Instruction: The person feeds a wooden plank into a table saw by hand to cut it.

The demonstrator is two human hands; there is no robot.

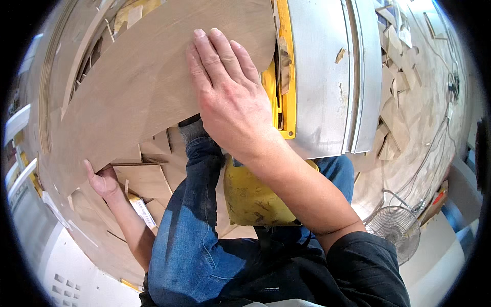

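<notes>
Curved wooden panel lies slantwise, its near-right end beside the metal table

The curved wooden panel (143, 77) lies left of the metal table (322, 77), its long axis slanting from far out on the table's left up toward the table's left edge. The right hand (232, 102) is the nearer to the table, resting palm down, fingers straight and together, on the panel's upper face. The left hand (104, 179) is farther left of the table, grasping the panel's outer lower edge with the thumb on top; its fingers are hidden underneath. A yellow frame (290, 110) borders the table's left side, next to the panel's end; whether they touch I cannot tell. Wood offcuts (401, 107) lie right of the table, and a wire-caged fan (396, 233) stands below-right of it.
</notes>
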